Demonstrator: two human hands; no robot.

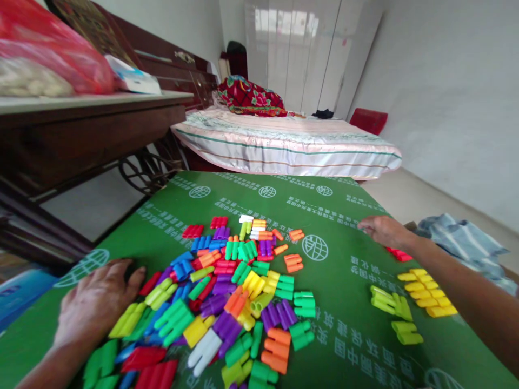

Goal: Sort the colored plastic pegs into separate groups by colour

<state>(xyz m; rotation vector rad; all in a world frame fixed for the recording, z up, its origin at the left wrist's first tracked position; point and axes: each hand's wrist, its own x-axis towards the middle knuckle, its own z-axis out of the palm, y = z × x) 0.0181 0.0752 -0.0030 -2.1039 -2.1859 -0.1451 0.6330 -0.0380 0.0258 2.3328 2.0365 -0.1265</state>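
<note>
My left hand (97,297) lies on the green board at the left side of a heap of plastic building pieces (219,286), palm down with its fingers apart. The pieces have rounded, finger-like prongs and come in green, red, blue, purple, orange, yellow and white. Over the right part of the board, my right hand (381,229) has its fingers drawn together; whether anything is between them is hidden. Red pieces (399,254) lie just under the right wrist. Closer to me are a yellow group (427,292) and several lime-green pieces (391,302).
The green board (332,259) carries white print and globe marks. A bed (292,143) stands beyond its far edge. At the left is a wooden table (93,108) with a red plastic bag (52,48) on top. Blue checked cloth (462,243) lies at the right.
</note>
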